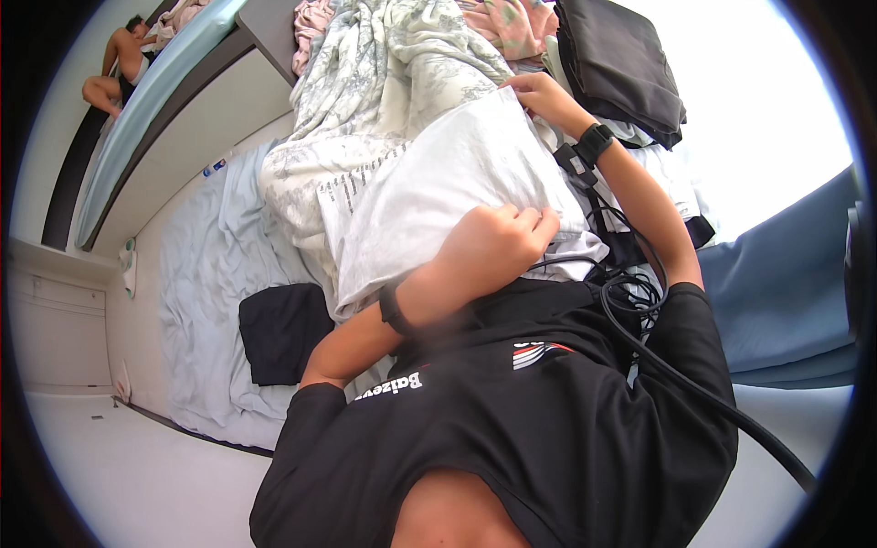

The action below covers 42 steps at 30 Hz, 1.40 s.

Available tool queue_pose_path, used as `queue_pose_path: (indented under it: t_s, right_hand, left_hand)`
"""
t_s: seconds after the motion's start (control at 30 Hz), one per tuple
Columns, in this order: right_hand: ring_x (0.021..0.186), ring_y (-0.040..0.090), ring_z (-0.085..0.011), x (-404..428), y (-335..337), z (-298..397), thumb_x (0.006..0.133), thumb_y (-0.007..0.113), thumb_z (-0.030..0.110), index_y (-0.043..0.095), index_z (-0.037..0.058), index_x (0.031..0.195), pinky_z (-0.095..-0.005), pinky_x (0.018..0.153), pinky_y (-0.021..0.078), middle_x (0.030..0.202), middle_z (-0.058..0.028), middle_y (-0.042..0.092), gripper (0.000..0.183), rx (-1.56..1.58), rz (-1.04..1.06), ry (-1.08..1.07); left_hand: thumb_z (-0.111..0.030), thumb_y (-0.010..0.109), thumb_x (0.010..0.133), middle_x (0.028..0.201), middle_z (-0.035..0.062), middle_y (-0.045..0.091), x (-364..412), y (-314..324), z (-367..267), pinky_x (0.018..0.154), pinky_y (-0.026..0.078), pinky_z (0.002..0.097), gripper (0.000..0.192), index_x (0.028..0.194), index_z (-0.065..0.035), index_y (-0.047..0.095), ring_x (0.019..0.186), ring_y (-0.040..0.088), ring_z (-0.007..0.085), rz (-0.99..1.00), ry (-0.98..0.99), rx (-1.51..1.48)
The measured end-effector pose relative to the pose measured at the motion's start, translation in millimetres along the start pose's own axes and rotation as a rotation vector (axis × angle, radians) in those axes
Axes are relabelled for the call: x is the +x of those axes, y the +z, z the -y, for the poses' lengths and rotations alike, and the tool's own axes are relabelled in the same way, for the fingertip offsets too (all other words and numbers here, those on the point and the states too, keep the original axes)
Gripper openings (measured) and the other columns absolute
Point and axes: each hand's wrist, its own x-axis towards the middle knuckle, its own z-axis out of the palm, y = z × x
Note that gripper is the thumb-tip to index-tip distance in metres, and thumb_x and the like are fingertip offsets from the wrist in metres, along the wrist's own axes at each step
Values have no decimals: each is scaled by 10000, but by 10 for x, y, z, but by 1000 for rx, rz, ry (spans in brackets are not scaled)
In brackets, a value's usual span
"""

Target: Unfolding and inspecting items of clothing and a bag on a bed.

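Note:
A white cotton garment, probably a T-shirt with dark printed writing, lies spread over a patterned blanket in front of me. Its far corner is pinched between the fingers of my right hand. Nearer to my body, my left hand has its fingers curled on the garment's near right part, where folds gather; its fingertips are partly hidden. Each wrist wears a dark band. A folded black garment rests on the light blue sheet to the left of the white one.
Folded dark clothes are stacked at upper right. Black cables run beside my right arm. The rumpled white-and-grey blanket lies ahead, with pink fabrics beyond. A person is on a light blue bed at upper left. A blue cloth lies right.

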Motion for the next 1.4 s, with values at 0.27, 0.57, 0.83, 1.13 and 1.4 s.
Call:
queue_pose_path:
  t_s: [0.27, 0.57, 0.83, 1.13, 1.4]
  right_hand:
    - [708, 552, -48, -181, -87, 182, 1082, 546, 336, 646, 67, 1169, -207, 657, 490, 809, 55, 581, 300, 110, -14, 227]
    - [735, 516, -60, -843, 68, 973, 1001, 620, 543, 427, 57, 1530, -210, 644, 413, 879, 12, 572, 744, 148, 119, 402]
    - [1090, 656, -221, -910, 174, 880, 853, 801, 184, 243, -44, 1595, -295, 926, 525, 1295, -227, 614, 956, 96, 27, 353]
    - [1121, 666, -235, -990, 181, 946, 894, 748, 87, 323, -108, 1530, -335, 950, 538, 1313, -189, 618, 790, 562, 49, 450]
    - [994, 652, -197, -906, 421, 1023, 942, 709, 95, 165, 48, 1626, -316, 885, 536, 1265, -196, 619, 875, 338, -8, 346]
  left_hand:
    - [-107, 633, 818, 738, 26, 623, 19, -55, -42, 573, 526, 322, 261, 1061, -14, 652, 664, 673, 183, 25, -11, -38]
    - [-95, 652, 815, 758, 56, 628, -35, -99, -27, 610, 541, 344, 172, 970, -32, 616, 709, 686, 221, -36, -67, -123]
    - [-327, 652, 1001, 846, 110, 727, -896, -915, 1071, 701, 561, 309, 325, 1052, -13, 722, 758, 704, 170, -228, -871, -291]
    - [-414, 725, 973, 945, 50, 721, -1880, -163, 1305, 780, 514, 254, 488, 1026, 71, 723, 849, 667, 120, -363, -1431, -1022]
    - [-312, 691, 1010, 1014, 64, 727, -2047, -251, 1101, 769, 525, 268, 413, 1191, 58, 668, 867, 661, 111, -700, -1390, -1196]
